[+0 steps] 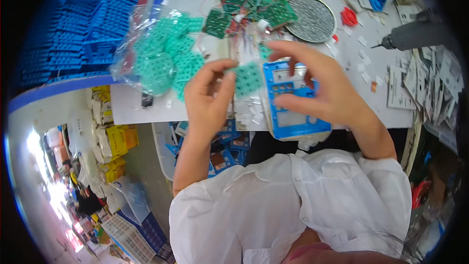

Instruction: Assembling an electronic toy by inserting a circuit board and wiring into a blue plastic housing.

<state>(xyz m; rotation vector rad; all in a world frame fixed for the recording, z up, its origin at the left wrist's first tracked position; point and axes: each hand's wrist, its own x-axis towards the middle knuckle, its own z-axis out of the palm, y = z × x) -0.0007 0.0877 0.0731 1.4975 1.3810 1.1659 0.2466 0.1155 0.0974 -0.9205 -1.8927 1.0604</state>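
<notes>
A: Take the blue plastic casing [288,131] as our landmark. How many, and where?

B: Just one, a rectangular frame with rounded corners and cut-out openings, on the work table [361,112] at its near edge.

A: And the left hand [210,93]?

B: Left of the casing. Thumb and forefinger are pinched on one teal keypad sheet [249,79], thin and rubbery-looking, with rows of raised bumps. It hangs just beside the casing's left side.

A: The right hand [332,83]?

B: Over the casing, thumb and fingers spread apart in a wide curve. I can't tell whether the fingertips touch the plastic.

A: More teal sheets?

B: A heap in one clear, crinkled plastic bag [146,76], left of the casing; they overlap too much to count.

A: Beyond the casing?

B: At least five green circuit boards [217,23], flat and rectangular, tangled with thin wires. Beside them sits one round tray [335,21] full of small, shiny metal screws [310,18], far too many to count.

A: To its right?

B: One grey electric screwdriver [415,34], its slim bit pointing left, and a jumble of flat, pale panels [403,88], overlapping and uncountable.
</notes>
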